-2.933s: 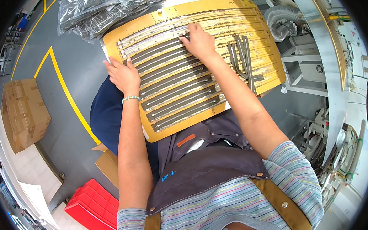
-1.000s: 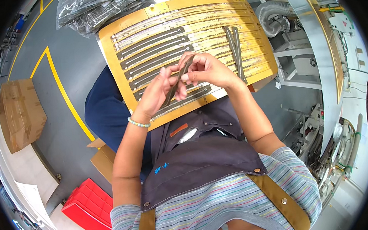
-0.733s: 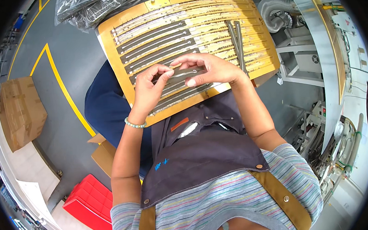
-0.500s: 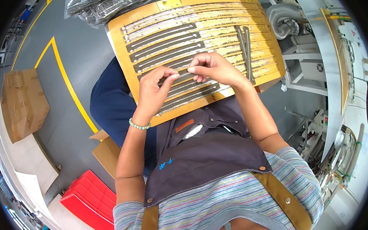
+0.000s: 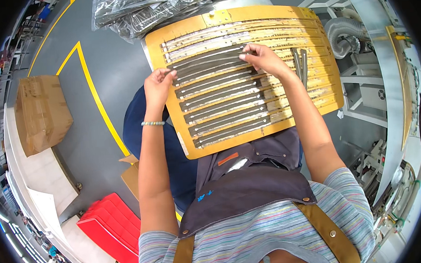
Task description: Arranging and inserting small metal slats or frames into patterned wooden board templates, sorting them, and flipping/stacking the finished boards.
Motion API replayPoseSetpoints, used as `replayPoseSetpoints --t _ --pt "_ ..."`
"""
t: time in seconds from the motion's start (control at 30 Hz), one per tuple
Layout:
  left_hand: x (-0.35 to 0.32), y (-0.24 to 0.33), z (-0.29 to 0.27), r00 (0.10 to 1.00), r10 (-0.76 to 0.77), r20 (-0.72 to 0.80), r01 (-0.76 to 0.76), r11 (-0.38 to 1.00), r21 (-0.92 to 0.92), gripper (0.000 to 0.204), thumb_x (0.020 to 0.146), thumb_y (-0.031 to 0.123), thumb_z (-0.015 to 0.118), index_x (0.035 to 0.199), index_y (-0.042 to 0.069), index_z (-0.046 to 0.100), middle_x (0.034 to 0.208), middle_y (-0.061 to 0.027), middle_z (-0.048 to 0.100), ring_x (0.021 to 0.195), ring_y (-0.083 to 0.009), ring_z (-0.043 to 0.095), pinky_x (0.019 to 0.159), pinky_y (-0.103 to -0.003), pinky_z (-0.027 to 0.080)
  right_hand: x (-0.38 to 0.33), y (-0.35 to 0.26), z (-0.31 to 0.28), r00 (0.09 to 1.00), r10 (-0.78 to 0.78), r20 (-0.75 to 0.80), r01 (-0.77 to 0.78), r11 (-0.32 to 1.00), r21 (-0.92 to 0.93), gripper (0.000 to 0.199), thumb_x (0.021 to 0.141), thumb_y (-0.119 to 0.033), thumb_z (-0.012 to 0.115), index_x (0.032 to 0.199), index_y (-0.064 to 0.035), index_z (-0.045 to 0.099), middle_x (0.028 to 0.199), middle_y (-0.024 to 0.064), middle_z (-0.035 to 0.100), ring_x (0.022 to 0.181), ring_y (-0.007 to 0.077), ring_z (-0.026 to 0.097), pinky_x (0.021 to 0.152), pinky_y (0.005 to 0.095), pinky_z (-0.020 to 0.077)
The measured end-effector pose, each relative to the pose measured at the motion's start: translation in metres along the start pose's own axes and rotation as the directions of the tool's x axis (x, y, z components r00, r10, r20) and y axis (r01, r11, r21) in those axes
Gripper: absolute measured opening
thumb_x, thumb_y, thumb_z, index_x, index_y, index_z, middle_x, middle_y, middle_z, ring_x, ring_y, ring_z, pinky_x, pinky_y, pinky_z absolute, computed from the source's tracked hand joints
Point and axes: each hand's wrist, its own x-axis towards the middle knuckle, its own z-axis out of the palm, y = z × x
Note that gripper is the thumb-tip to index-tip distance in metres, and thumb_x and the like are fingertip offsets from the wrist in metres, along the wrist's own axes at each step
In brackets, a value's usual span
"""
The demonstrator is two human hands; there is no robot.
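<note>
A yellow board (image 5: 309, 111) with rows of long narrow slots lies across my lap. Several dark zippers (image 5: 228, 102) with pale centre lines lie side by side in its left half. My left hand (image 5: 158, 84) is closed in a pinch at the left end of a dark zipper (image 5: 209, 65) in the upper rows. At that zipper's right end, my right hand (image 5: 263, 59) pinches with thumb and forefinger. The zipper runs nearly straight between both hands, along the slots; I cannot tell whether it touches the board. Two loose dark strips (image 5: 301, 67) lie crosswise on the board's right side.
Beyond the board sit clear plastic bags (image 5: 152, 13) of dark items. At the left are a cardboard box (image 5: 45, 111) and a red bin (image 5: 113, 227). An open carton (image 5: 131, 176) stands by my left leg. White metal frames and a ribbed hose (image 5: 343, 34) are at the right.
My hands have moved from close together over the middle rows to wide apart farther up the board, with a zipper stretched between them. The whole view has shifted slightly.
</note>
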Motion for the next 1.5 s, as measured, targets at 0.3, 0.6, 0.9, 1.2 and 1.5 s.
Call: replayPoseSetpoints --t 0.3,0.6,0.9,1.2,1.5 --pt "0.058 -0.003 0.042 0.865 0.317 -0.389 -0.063 0.838 0.543 0.015 0.091 0.015 0.08 0.102 0.005 0.078 0.088 -0.0094 0.078 0.078 -0.0275 0.075 0.077 -0.039 0.058 0.091 0.014 -0.02 0.995 0.05 -0.088 -0.045 0.997 0.063 0.019 0.099 -0.025 0.078 0.095 -0.0081 0.071 0.08 -0.0021 0.07 0.064 0.0039 0.061 0.054 0.0217 0.0468" --pt "0.057 0.002 0.043 0.828 0.357 -0.432 -0.03 0.798 0.602 0.014 0.092 0.017 0.079 0.1 0.006 0.075 0.082 -0.0076 0.075 0.076 -0.0284 0.073 0.073 -0.042 0.057 0.095 0.013 -0.016 0.989 0.041 -0.139 -0.026 0.994 0.107 0.021 0.096 -0.027 0.082 0.101 -0.0086 0.074 0.08 -0.0024 0.071 0.059 0.0036 0.059 0.048 0.0213 0.0417" --pt "0.061 -0.009 0.032 0.726 0.492 -0.479 -0.061 0.741 0.668 0.053 0.091 0.024 0.082 0.133 -0.002 0.062 0.136 -0.0195 0.057 0.13 -0.0399 0.054 0.105 -0.05 0.047 0.093 0.011 -0.014 0.987 0.033 -0.158 -0.015 0.994 0.112 0.023 0.094 -0.028 0.085 0.1 -0.0091 0.073 0.079 -0.002 0.071 0.059 0.0035 0.059 0.046 0.0212 0.0412" --pt "0.073 -0.01 0.038 0.895 0.167 -0.413 0.145 0.767 0.625 0.1 0.089 0.044 0.086 0.16 -0.006 0.035 0.16 -0.0262 0.036 0.149 -0.0454 0.037 0.118 -0.058 0.039 0.096 0.022 -0.006 0.964 -0.05 -0.259 0.066 0.997 0.051 0.027 0.095 -0.028 0.084 0.105 -0.0042 0.075 0.077 0.0003 0.072 0.057 0.0061 0.063 0.048 0.0234 0.0465" --pt "0.077 -0.026 0.038 0.876 0.286 -0.389 0.039 0.761 0.648 0.094 0.097 0.043 0.078 0.16 -0.01 0.033 0.16 -0.0333 0.038 0.146 -0.0493 0.045 0.12 -0.05 0.041 0.094 0.022 0.006 0.871 -0.268 -0.412 0.109 0.923 -0.37 0.029 0.09 -0.029 0.084 0.101 -0.0033 0.076 0.082 0.0189 0.075 0.078 0.0356 0.074 0.075 0.043 0.0574"
